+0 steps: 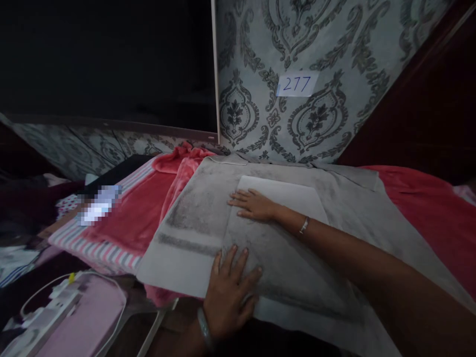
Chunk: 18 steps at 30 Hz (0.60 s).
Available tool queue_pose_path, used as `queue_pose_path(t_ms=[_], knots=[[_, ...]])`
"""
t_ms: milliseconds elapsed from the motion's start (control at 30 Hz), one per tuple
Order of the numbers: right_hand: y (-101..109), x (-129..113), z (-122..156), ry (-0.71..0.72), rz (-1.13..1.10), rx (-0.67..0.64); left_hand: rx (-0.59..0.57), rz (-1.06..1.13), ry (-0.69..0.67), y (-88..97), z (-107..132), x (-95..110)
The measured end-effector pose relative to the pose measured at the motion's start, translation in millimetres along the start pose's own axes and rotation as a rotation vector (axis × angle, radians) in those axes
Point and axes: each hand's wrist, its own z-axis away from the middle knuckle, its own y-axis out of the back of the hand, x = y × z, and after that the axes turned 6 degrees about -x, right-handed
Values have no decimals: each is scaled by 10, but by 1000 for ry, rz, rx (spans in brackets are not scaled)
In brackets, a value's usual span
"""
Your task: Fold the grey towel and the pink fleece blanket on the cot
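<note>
A large grey cloth (297, 267) with darker patches and a dark band lies spread over the table. On top of it is a paler folded section (282, 188) with a straight far edge. My right hand (256, 206) rests palm down on this pale section, near its left edge, with the fingers spread. Closer to me, my left hand (230, 290) is spread over the front part of the grey cloth, fingers apart and pointing away. Neither hand grips anything.
A red blanket (126, 213) over a striped pad shows left of the cloth, with more red fabric (420, 203) on the right. A power strip (48, 317) sits on a pink surface at lower left. Behind stand a dark screen (111, 64) and patterned wall (316, 119).
</note>
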Motion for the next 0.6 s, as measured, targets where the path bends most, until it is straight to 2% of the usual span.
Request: queue_pose_path(t_ms=[133, 267, 400, 500, 600], knots=[[144, 529, -317, -206, -11, 30, 44, -14, -6, -54, -6, -9], [132, 762, -426, -253, -27, 59, 75, -24, 22, -197, 26, -16], [134, 764, -432, -249, -34, 67, 81, -28, 12, -250, 41, -46], [245, 669, -440, -293, -14, 45, 72, -12, -7, -163, 17, -70], [381, 447, -350, -357, 23, 79, 30, -4, -16, -63, -16, -72]])
